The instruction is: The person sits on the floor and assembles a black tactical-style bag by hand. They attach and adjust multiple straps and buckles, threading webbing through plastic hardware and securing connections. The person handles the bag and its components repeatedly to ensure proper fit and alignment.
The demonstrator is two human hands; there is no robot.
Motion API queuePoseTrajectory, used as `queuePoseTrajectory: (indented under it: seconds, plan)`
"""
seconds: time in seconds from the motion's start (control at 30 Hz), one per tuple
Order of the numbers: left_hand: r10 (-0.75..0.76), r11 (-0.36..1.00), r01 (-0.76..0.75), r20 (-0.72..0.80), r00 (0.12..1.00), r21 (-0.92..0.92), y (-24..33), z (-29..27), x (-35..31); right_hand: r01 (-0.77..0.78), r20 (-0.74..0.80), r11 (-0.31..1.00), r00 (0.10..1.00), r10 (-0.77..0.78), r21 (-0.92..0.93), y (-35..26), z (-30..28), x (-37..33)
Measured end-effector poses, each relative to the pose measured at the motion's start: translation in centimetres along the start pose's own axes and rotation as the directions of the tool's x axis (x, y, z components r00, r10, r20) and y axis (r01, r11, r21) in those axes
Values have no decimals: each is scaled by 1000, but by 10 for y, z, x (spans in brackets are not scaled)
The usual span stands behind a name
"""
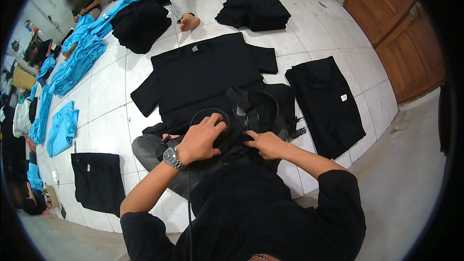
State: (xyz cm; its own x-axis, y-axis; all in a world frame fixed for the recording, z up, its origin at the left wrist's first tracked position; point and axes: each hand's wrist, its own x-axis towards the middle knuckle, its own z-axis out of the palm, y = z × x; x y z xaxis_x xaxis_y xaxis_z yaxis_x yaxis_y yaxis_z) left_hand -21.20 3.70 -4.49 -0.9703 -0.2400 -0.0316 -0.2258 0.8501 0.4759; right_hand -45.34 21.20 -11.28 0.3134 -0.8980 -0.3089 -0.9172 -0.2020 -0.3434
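A black strapped item with webbing and plastic buckles lies in my lap; its exact kind is hard to make out. My left hand, with a metal watch on the wrist, curls its fingers over the item's left part, beside a thin black cable. On the right, my right hand pinches the item near a buckle, fingertips partly lost against the dark material. Just beyond both hands a black T-shirt is spread flat on the floor, its neck end away from me. The strapped item overlaps its near edge.
Folded black garments lie at right and near left. Black piles stand at far left and far right. Blue garments line the left side. A person's bare foot rests ahead. Wooden doors stand right.
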Motion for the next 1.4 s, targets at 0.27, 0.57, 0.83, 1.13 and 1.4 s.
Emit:
queuePoseTrajectory:
  seconds: [0.27, 0.57, 0.83, 1.13, 1.4]
  plan:
    - [27, 999, -27, 14, 1000, -45, -12, 1, -2, 229, -191, 884, 968, -163, 408, 14, -157, -62]
    - [108, 978, -109, -18, 994, -178, -26, -6, -6, 270, -656, 610, 465, 595, 745, 174, -271, -53]
    - [75, 909, -50, 43, 996, -413, -44, -11, -3, -430, -541, 853, 660, 521, 296, 178, -182, -5]
    - [63, 813, -4, 82, 995, -582, -61, -11, -1, -77, 48, 988, 995, 84, -135, 13, -47, -19]
    - [35, 627, 117, 178, 983, -770, -81, -12, 6, -83, -506, 996, 861, 60, -23, 3, 50, 0]
